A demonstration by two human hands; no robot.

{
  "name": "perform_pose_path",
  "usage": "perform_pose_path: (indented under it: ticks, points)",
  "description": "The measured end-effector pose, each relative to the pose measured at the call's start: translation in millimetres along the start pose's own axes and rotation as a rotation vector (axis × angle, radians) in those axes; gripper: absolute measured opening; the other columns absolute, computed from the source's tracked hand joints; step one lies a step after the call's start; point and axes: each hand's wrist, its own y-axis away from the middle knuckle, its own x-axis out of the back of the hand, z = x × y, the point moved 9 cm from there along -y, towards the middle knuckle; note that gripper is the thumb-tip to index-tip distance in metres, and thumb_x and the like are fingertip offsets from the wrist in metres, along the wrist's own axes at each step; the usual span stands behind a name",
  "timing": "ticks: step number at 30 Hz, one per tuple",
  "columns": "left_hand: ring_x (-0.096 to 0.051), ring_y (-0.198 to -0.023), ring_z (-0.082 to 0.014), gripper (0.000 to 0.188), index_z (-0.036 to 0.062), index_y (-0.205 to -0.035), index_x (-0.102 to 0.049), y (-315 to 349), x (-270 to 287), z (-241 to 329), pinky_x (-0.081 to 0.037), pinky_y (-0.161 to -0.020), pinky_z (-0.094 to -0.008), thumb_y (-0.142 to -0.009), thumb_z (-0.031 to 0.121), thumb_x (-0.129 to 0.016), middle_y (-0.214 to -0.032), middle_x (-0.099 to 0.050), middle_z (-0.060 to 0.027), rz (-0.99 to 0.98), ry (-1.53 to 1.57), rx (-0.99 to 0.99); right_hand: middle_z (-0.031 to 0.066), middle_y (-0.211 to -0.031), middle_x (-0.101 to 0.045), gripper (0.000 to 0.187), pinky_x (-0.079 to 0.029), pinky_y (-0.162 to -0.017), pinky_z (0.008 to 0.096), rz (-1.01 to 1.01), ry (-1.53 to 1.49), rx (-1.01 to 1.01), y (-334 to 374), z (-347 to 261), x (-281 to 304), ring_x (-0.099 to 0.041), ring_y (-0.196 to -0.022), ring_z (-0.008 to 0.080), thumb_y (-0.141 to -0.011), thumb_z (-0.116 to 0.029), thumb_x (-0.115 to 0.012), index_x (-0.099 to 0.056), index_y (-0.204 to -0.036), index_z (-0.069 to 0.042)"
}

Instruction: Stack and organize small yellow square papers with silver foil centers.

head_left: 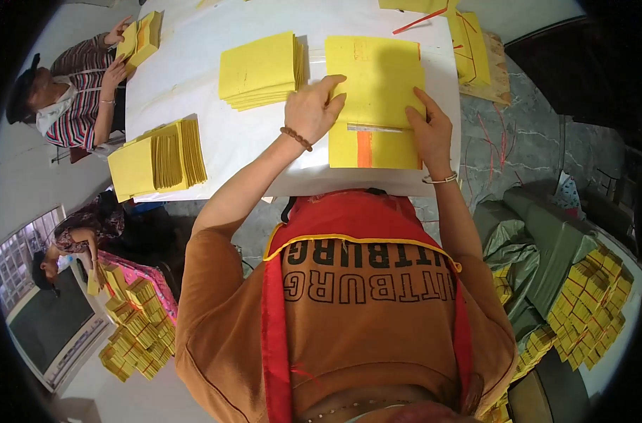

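In front of me on the white table lie flat yellow paper sheets, one overlapping another, with an orange strip and a pale slit near the front. My left hand grips their left edge, index finger and thumb tips on the paper and the other fingers curled. Opposite it, my right hand has hold of the right edge, its thumb and index finger on the paper. How many layers there are, I cannot tell. Just left of my left hand stands a fanned stack of folded yellow paper.
Another yellow stack sits at the white table's near left corner. Across the left edge, a person in stripes handles a yellow bundle. A red strip lies at the far right. Tied yellow bundles are piled at lower right.
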Motion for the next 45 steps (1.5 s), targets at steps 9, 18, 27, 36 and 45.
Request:
perform_pose_path:
  ticks: [9, 18, 27, 36, 45]
  points:
    - [-0.036, -0.124, -0.0314, 0.056, 0.0073, -0.132, -0.039, 36.0, -38.7, 78.1, -0.028, -0.101, -0.0449, -0.087, 0.039, -0.051, -0.135, -0.04, -0.013, -0.137, -0.26, -0.625, 0.0145, -0.078, -0.064, 0.038, -0.045, -0.059, 0.0276, 0.01, -0.072, 0.019, -4.8, 18.1, -2.7, -0.056, -0.064, 0.0127, -0.079, -0.014, -0.06, -0.058, -0.116, -0.002]
    - [-0.017, -0.136, -0.0267, 0.061, 0.0123, -0.139, -0.03, 42.5, -58.1, 57.8, -0.013, -0.11, -0.0428, -0.091, 0.051, -0.034, -0.145, -0.026, -0.0103, -0.256, -0.389, -0.55, 0.0079, -0.137, -0.038, 0.045, -0.021, -0.096, 0.0614, -0.037, 0.654, 0.696, 52.5, -35.0, -17.7, -0.033, -0.128, 0.0262, -0.081, -0.035, -0.06, -0.055, -0.118, -0.012]
    - [-0.037, -0.122, -0.0333, 0.045, 0.0035, -0.122, -0.05, 29.0, -39.6, 63.2, -0.032, -0.099, -0.0425, -0.081, 0.019, -0.059, -0.134, -0.04, -0.0178, -0.11, -0.138, -0.509, 0.0075, -0.139, -0.037, 0.053, -0.015, -0.095, 0.0682, -0.2, 0.654, 0.647, 56.4, -20.3, -23.9, -0.028, -0.131, 0.0287, -0.085, -0.039, -0.054, -0.047, -0.126, -0.006]
    - [-0.052, -0.092, -0.0267, 0.051, -0.0028, -0.116, -0.048, 19.2, -57.4, 84.7, -0.047, -0.077, -0.0336, -0.072, 0.016, -0.063, -0.102, -0.054, -0.012, -0.029, -0.656, -0.539, 0.0134, -0.143, -0.03, 0.052, -0.022, -0.106, 0.0427, -0.477, -0.079, 0.301, 32.5, 8.7, -16.0, -0.026, -0.133, 0.0277, -0.093, -0.036, -0.042, -0.038, -0.134, -0.005]
    - [-0.056, -0.104, -0.0283, 0.047, 0.0023, -0.115, -0.055, 21.5, 58.4, 68.6, -0.044, -0.089, -0.0379, -0.069, -0.004, -0.053, -0.114, -0.059, -0.0141, 0.397, -0.253, -0.627, 0.0126, -0.129, -0.048, 0.047, -0.035, -0.099, 0.0356, -0.075, -0.616, -0.039, 22.4, 39.5, 42.6, -0.044, -0.121, 0.0221, -0.098, -0.033, -0.033, -0.035, -0.135, -0.004]
